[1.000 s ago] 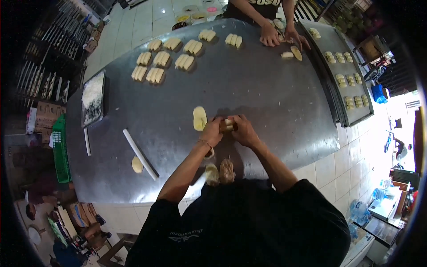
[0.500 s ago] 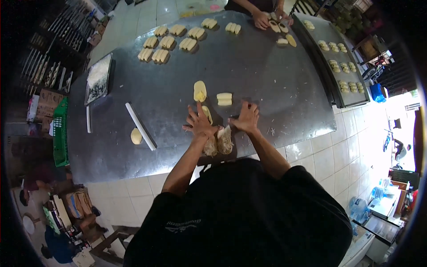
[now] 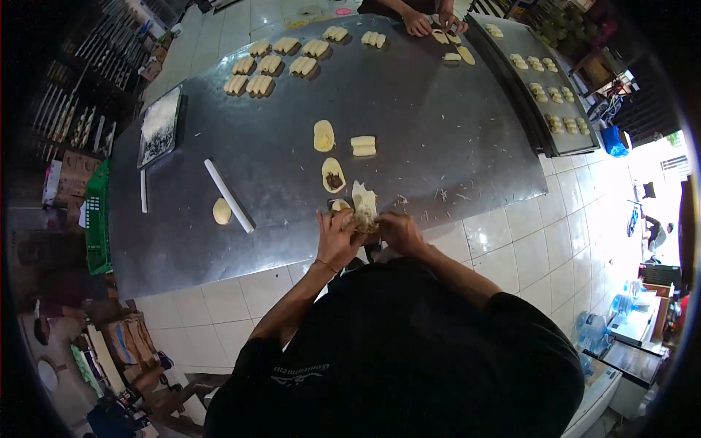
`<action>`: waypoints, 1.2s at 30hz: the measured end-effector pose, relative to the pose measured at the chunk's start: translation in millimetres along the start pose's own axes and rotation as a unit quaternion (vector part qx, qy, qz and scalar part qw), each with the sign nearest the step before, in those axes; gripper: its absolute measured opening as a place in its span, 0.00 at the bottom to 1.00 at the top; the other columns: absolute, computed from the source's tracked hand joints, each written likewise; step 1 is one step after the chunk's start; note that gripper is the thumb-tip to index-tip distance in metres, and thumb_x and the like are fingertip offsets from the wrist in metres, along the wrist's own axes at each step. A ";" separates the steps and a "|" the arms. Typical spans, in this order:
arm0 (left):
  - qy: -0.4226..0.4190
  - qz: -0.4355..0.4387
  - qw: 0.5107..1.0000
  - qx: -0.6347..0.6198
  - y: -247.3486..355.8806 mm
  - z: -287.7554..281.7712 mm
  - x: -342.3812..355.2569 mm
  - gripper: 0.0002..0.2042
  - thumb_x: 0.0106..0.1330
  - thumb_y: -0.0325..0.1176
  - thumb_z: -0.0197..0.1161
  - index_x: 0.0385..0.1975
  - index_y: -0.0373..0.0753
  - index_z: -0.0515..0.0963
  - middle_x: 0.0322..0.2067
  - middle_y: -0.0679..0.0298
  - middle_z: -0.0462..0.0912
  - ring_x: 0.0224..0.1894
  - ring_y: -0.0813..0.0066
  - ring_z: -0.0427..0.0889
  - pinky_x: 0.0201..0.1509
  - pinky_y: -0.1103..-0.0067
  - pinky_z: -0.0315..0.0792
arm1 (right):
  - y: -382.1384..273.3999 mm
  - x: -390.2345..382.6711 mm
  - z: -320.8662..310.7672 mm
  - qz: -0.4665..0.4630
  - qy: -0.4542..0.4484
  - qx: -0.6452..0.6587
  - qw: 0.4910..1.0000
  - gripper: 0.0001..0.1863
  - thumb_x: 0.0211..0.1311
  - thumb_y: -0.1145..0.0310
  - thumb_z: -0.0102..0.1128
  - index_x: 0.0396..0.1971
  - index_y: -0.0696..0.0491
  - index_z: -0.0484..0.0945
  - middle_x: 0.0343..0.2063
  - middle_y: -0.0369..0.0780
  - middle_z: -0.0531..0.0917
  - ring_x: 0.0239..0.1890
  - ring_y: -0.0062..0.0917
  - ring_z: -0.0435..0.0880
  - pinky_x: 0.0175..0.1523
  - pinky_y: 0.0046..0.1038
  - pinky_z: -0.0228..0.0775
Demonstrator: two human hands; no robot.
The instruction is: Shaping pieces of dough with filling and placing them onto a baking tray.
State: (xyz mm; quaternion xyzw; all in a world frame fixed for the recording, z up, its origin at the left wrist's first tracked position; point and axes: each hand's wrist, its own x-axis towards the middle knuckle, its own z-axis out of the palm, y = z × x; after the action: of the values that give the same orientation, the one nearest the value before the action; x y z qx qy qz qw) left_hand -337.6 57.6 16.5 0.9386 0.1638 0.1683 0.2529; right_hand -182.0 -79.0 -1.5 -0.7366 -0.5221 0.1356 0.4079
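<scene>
At the near edge of the metal table, my right hand is closed at the side of a clear plastic bag holding brownish shredded filling. My left hand rests against the bag's other side, its fingers bent and partly spread; its grip is partly hidden. A pale rounded item shows just past my left fingers. Beyond lies a flat dough oval with a dark brown filling on it. Farther off are another dough oval with yellow filling and a ridged dough roll.
Left on the table are a white rolling pin, a dough ball, a white rod and a tray of white shreds. Several dough rolls stand at the back. A co-worker's hands handle dough far right, beside a baking tray.
My hands have drawn back from the dough toward the near edge, from spread fingers to working at the bag. The nearer dough oval, partly covered before, now shows brown filling.
</scene>
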 end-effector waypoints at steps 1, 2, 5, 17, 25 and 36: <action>0.002 -0.002 1.000 0.000 0.5 3.1 -1.3 0.12 0.51 0.31 0.66 0.37 0.39 0.80 0.53 0.60 0.67 0.58 0.50 0.60 0.65 0.40 0.39 | -5.8 -3.7 5.1 -0.027 0.040 0.002 0.999 0.10 0.48 0.71 0.64 0.33 0.53 0.78 0.29 0.46 0.81 0.29 0.43 0.81 0.32 0.37 0.74; 0.022 -0.001 0.999 0.041 0.7 8.5 -1.2 0.11 0.51 0.31 0.65 0.35 0.40 0.81 0.53 0.60 0.67 0.58 0.51 0.61 0.65 0.40 0.40 | -7.4 -1.7 6.2 -0.029 0.038 0.001 0.999 0.10 0.48 0.71 0.64 0.33 0.53 0.78 0.29 0.46 0.81 0.29 0.43 0.81 0.32 0.37 0.74; 0.023 0.003 0.995 0.098 -4.5 13.1 12.7 0.09 0.55 0.33 0.64 0.34 0.41 0.82 0.54 0.59 0.65 0.58 0.51 0.59 0.65 0.40 0.39 | -4.6 9.8 7.7 -0.076 0.055 -0.066 0.993 0.05 0.51 0.72 0.62 0.29 0.54 0.80 0.21 0.44 0.79 0.25 0.42 0.81 0.31 0.39 0.73; -0.019 -0.069 0.991 0.115 -16.7 3.3 54.5 0.15 0.56 0.40 0.61 0.42 0.43 0.76 0.52 0.52 0.64 0.59 0.47 0.59 0.67 0.41 0.37 | 13.3 34.6 -1.9 -0.094 0.001 -0.040 0.995 0.12 0.51 0.65 0.62 0.37 0.48 0.79 0.37 0.43 0.82 0.40 0.39 0.81 0.44 0.35 0.75; 0.099 -0.122 0.966 0.207 -39.1 -31.8 149.4 0.12 0.60 0.34 0.57 0.44 0.42 0.72 0.53 0.53 0.67 0.57 0.47 0.63 0.67 0.44 0.41 | 9.6 121.2 -12.5 0.028 -0.088 -0.041 0.995 0.14 0.55 0.63 0.59 0.39 0.52 0.80 0.40 0.47 0.79 0.45 0.45 0.77 0.49 0.42 0.70; 0.060 -0.156 0.979 -0.118 -46.9 -48.7 114.9 0.18 0.55 0.30 0.64 0.45 0.35 0.72 0.42 0.51 0.76 0.48 0.51 0.72 0.56 0.64 0.64 | 7.9 108.6 3.7 0.055 -0.308 -0.080 0.946 0.19 0.53 0.63 0.63 0.43 0.55 0.72 0.41 0.46 0.78 0.48 0.46 0.73 0.50 0.43 0.66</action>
State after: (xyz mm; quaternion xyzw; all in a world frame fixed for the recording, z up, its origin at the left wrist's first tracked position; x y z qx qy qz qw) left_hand -265.2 161.5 58.1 0.8533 0.3019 0.2014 0.3744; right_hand -133.8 17.2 14.8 -0.7166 -0.5898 0.3367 0.1587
